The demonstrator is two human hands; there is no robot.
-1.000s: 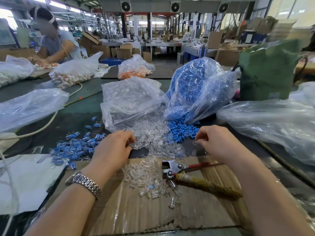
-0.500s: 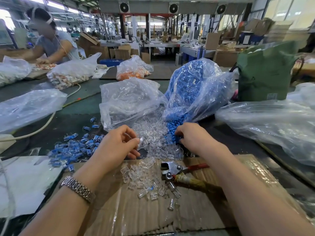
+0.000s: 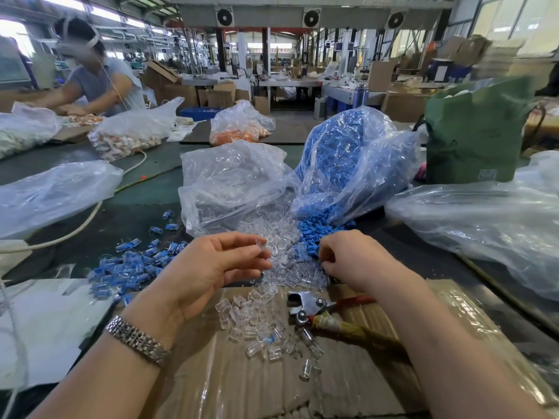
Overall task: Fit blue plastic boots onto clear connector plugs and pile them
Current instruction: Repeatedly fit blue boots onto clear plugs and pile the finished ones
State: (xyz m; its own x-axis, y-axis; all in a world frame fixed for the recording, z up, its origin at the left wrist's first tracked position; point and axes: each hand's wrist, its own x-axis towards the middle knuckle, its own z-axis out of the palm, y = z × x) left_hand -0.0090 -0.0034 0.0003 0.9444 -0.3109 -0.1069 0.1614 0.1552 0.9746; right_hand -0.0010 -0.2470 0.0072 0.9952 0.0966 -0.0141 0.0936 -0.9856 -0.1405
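dark green table (image 3: 142, 192) — on it plastic bags (image 3: 233, 179), loose clear plugs (image 3: 281, 237), blue boots (image 3: 311, 231), flattened cardboard (image 3: 236, 385).

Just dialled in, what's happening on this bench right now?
A person is putting blue boots on clear plugs. The left hand pinches one clear plug at its fingertips. The right hand reaches, fingers curled, into the loose blue boots spilling from their bag; whether it has one is hidden. Finished blue-and-clear pieces lie piled to the left. Pliers rest on the cardboard.
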